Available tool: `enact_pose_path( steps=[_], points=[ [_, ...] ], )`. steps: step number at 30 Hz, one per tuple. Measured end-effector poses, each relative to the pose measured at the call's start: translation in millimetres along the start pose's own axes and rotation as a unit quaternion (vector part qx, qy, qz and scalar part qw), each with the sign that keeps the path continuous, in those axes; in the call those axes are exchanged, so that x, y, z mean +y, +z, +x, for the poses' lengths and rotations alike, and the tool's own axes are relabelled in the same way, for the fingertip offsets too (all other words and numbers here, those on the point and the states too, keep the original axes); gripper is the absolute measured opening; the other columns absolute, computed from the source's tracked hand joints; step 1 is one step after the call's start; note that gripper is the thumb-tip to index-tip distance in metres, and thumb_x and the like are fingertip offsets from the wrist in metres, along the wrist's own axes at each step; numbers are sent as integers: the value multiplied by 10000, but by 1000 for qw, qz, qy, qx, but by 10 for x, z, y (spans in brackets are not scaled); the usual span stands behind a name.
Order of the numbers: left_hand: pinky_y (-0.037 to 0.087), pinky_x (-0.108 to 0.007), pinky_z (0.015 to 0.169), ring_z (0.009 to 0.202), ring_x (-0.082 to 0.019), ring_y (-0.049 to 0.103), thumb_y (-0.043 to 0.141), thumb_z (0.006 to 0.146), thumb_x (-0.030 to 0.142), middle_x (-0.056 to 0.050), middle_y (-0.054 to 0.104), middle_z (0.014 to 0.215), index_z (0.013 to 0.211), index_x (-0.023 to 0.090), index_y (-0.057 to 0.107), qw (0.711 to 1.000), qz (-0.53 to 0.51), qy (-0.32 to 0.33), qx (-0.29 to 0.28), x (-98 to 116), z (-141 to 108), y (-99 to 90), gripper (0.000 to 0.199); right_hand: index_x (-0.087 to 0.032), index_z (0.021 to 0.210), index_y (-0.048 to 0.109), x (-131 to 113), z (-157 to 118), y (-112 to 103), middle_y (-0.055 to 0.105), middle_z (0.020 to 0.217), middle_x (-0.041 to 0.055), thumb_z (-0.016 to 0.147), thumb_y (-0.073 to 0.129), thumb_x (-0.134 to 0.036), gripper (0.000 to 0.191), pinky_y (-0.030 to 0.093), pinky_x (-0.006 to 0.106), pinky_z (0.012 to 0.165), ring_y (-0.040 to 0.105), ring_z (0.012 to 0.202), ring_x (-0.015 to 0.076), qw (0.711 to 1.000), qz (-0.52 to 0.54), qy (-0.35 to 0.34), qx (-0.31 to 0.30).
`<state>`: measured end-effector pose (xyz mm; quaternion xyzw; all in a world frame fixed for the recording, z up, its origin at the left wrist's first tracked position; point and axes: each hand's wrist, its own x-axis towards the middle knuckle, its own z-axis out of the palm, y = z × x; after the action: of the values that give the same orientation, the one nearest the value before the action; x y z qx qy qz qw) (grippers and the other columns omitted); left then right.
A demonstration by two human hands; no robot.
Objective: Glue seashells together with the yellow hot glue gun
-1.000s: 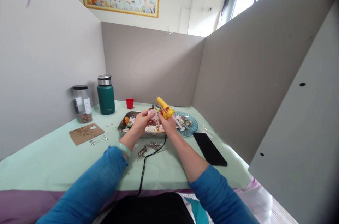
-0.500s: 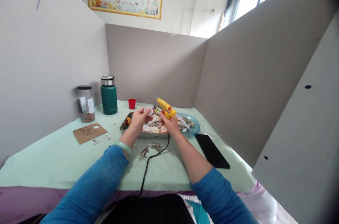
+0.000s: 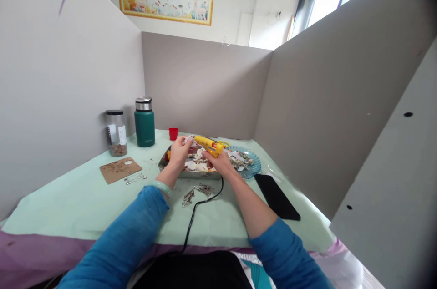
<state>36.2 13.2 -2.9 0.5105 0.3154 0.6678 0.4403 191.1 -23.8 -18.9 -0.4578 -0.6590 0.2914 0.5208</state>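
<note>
In my right hand [image 3: 220,161] is a yellow glue gun [image 3: 209,144], gripped by its handle, its nozzle pointing left. A black cord [image 3: 198,209] runs from it down over the table's front edge. My left hand [image 3: 179,152] pinches a small whitish piece [image 3: 189,139], perhaps a shell, close to the nozzle. Whether the nozzle touches that piece I cannot tell. Both hands are above a metal tray [image 3: 201,174] with shell-like white and orange pieces [image 3: 200,166] in it. Several metal safety pins [image 3: 203,189] lie in front of the tray.
To the right stand a blue plate [image 3: 254,168] of small pieces and a black flat slab [image 3: 278,198]. On the left are a brown board [image 3: 119,169], larger pins [image 3: 135,178], a jar [image 3: 116,134], a green flask [image 3: 144,125] and a red cup [image 3: 173,134]. Partitions [image 3: 205,84] enclose the table.
My right hand has tilted the glue gun from pointing up and left to nearly level, bringing its nozzle to the whitish piece in my left hand. The whole view has shifted slightly.
</note>
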Motion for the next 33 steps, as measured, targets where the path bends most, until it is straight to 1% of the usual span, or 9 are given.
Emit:
enact_pose_path(
  steps=[6,11,17,23,28,33],
  points=[
    [506,-252,544,568,-134,617,687,685,357,-22,644,731,848,164,552,999,30,18,2,-20,14,-5,286,-163,677,628,-10,0,-7,540,441,-21,715,592,-549,389,398,225,475,511,441,115,999,-45,9,15],
    [502,-249,538,563,-135,617,684,686,350,-9,642,712,837,172,551,999,36,21,12,-48,37,-9,269,-163,653,626,11,10,2,531,425,-23,708,600,-543,385,381,218,453,496,415,108,999,-42,16,24],
    [507,-260,544,560,-139,617,691,681,337,-7,636,702,827,173,550,999,35,24,11,-62,45,-15,261,-168,618,609,-2,4,4,526,425,-20,699,597,-564,405,377,220,455,501,421,111,998,-53,20,31],
    [512,-272,534,560,-146,623,682,687,335,-10,634,714,819,174,541,999,42,31,10,-70,43,-11,252,-163,650,614,-19,-2,7,522,437,-21,701,592,-568,409,383,225,459,492,424,110,998,-55,26,28],
    [517,-278,537,562,-152,629,670,696,337,-9,631,707,826,176,538,998,57,34,12,-67,40,-7,245,-164,637,604,-1,1,10,510,435,-24,700,590,-572,414,380,222,459,488,426,109,997,-59,30,29],
    [511,-266,541,571,-152,630,664,701,338,-14,639,712,813,179,535,997,68,40,13,-40,8,15,234,-159,656,603,14,16,10,508,450,-24,696,590,-573,416,375,221,451,472,419,104,998,-57,29,29]
  ],
)
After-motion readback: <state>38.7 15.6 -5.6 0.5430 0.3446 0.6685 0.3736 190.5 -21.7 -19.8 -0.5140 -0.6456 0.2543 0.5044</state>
